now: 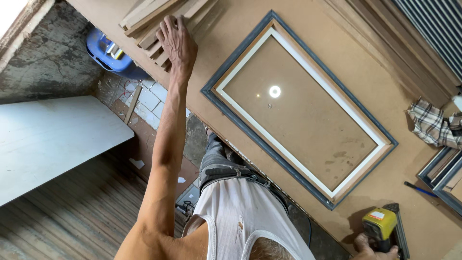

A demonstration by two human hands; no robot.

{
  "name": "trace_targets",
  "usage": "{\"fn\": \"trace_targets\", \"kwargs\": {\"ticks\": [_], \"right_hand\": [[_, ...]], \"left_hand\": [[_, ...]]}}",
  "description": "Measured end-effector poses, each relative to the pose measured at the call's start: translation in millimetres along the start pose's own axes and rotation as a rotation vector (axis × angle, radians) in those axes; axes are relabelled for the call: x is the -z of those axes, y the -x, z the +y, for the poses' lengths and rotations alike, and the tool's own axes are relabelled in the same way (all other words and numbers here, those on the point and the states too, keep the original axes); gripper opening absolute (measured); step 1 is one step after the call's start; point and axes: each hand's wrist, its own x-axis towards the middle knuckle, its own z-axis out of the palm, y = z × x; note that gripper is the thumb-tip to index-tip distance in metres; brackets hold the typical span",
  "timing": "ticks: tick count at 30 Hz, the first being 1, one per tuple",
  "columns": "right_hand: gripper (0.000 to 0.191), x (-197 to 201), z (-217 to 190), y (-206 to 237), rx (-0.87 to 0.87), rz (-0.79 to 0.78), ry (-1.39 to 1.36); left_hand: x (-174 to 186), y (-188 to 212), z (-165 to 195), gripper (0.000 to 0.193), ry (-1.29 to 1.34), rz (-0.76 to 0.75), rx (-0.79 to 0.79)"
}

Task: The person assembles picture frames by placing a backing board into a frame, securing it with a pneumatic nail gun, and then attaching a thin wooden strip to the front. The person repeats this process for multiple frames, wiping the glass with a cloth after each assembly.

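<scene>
My left hand (177, 42) reaches far out to a pile of wooden strips (144, 19) at the bench's far left corner, its fingers curled over one strip. My right hand (373, 248) grips a yellow and black nail gun (385, 226) that stands on the brown bench (231, 29) near its front edge. Between the two hands a blue-grey picture frame (226, 67) with a white inner border lies flat. Its glass reflects a round lamp.
A checked cloth (433, 125) lies at the right, with a second frame (445, 175) and a blue pen (418, 189) beside it. Below the bench are a blue plastic container (108, 53) on tiles and a white board (48, 135).
</scene>
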Motion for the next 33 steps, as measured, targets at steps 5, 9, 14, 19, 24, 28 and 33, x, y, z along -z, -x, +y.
{"fn": "trace_targets", "kwargs": {"ticks": [5, 9, 14, 19, 24, 28, 33], "right_hand": [[0.017, -12.8, -10.7, -7.7, 0.053, -0.054, -0.070], [0.016, -22.1, -7.3, -11.9, 0.073, -0.135, -0.149], [0.012, -30.5, -4.1, -23.0, 0.067, -0.237, -0.271], [0.034, -25.3, -1.9, -17.6, -0.176, -0.130, -0.048], [0.047, -5.7, -19.6, 6.3, -0.152, 0.154, 0.957], [0.045, -63.4, -76.1, 6.2, 0.286, -0.193, 1.081], [0.018, -281.8, -108.7, -35.2, 0.775, -0.808, 0.877]], "left_hand": [[-3.1, -3.2, -0.3, 0.045, 0.041, -0.140, 0.103], [-6.2, -15.1, -9.0, 0.039, 0.090, -0.278, 0.213], [-6.1, -8.2, -7.0, 0.040, 0.083, -0.239, 0.108], [-4.0, 47.1, 37.0, 0.036, 0.359, -0.232, -0.115], [-3.9, 48.2, 79.3, 0.020, 0.474, -0.241, -0.293], [-13.5, -24.1, 139.9, 0.016, 0.601, -0.208, -0.463], [-3.1, -160.8, 260.6, 0.021, 0.696, 0.052, -0.861]]}}
